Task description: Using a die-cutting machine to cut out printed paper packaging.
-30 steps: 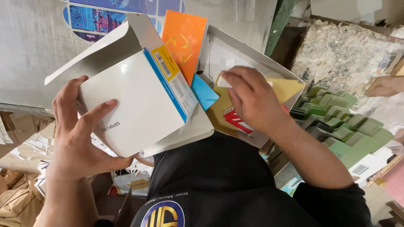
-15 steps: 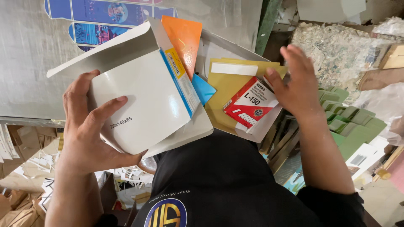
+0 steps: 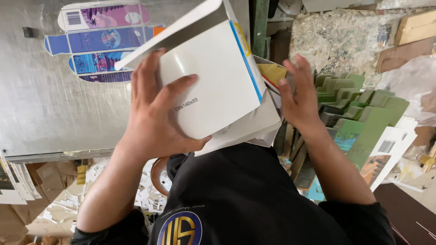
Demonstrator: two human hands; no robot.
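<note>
White card makes up the one folded carton held up near the chest: the left hand grips its broad face, thumb lying across the panel and four fingers curled over the left edge. The right hand sits at the carton's right edge with fingers spread loosely, not clamped on anything. One printed flat carton blank lies on the metal surface near its far edge, and a stack of green cartons, too many to count, stands to the right.
</note>
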